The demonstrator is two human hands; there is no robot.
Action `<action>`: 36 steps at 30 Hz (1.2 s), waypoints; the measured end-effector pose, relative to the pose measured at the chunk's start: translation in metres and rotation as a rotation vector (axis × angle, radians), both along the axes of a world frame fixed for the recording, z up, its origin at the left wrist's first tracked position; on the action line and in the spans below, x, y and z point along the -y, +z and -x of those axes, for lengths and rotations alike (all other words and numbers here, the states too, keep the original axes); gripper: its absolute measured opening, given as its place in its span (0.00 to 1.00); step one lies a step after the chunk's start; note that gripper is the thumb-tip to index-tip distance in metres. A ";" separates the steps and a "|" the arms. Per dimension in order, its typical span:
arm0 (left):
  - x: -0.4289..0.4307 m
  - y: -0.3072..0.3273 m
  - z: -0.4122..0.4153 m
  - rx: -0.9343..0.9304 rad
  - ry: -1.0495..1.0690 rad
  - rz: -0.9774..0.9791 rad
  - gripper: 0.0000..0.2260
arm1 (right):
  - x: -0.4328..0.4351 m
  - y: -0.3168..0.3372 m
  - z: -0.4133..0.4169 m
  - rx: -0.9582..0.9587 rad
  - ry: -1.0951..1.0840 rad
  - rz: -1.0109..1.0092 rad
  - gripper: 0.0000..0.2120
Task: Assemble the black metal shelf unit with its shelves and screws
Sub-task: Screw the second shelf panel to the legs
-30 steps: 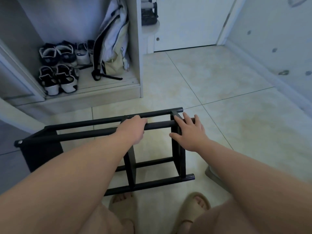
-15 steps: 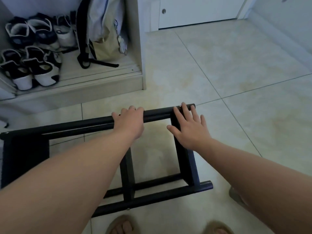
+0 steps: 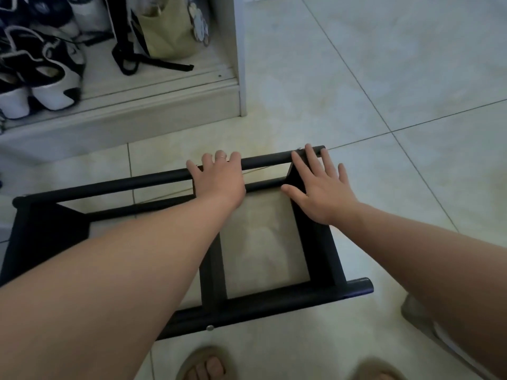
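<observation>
The black metal shelf frame (image 3: 274, 296) stands on the tiled floor in front of me, seen from above. Round black bars run left to right along its far and near top edges, with flat uprights between them. My left hand (image 3: 218, 179) lies over the far top bar near its middle, fingers curled over the bar. My right hand (image 3: 319, 192) rests flat with straight, spread fingers on the right end upright, fingertips reaching the far bar's end. A silver screw head (image 3: 210, 328) shows on the near bar, another (image 3: 300, 149) at the far right corner.
A low white cabinet ledge (image 3: 123, 108) at the back left holds black-and-white shoes (image 3: 44, 78) and a pale bag with black straps (image 3: 164, 31). Its white side panel (image 3: 237, 56) stands just beyond the frame. My sandalled feet (image 3: 205, 364) are below the frame. Tiled floor spreads to the right.
The view has tilted further down and come closer over the frame. Both hands keep their places on the far bar and the right upright.
</observation>
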State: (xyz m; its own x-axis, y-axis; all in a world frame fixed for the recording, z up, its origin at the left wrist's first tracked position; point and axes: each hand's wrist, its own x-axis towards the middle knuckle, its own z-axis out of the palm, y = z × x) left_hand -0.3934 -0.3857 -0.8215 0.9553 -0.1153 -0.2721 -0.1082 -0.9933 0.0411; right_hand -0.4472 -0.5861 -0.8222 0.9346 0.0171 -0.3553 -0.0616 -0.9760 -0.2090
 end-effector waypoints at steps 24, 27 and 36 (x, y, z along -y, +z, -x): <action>0.256 0.082 0.216 -0.475 -0.719 0.188 0.26 | 0.245 0.077 0.285 -0.365 -0.324 0.049 0.29; 0.269 0.044 0.231 -0.598 -0.670 0.179 0.27 | 0.258 0.038 0.293 -0.460 -0.358 0.077 0.23; 0.281 -0.037 0.235 -0.651 -0.360 0.410 0.14 | 0.288 -0.057 0.289 -0.549 -0.301 0.258 0.13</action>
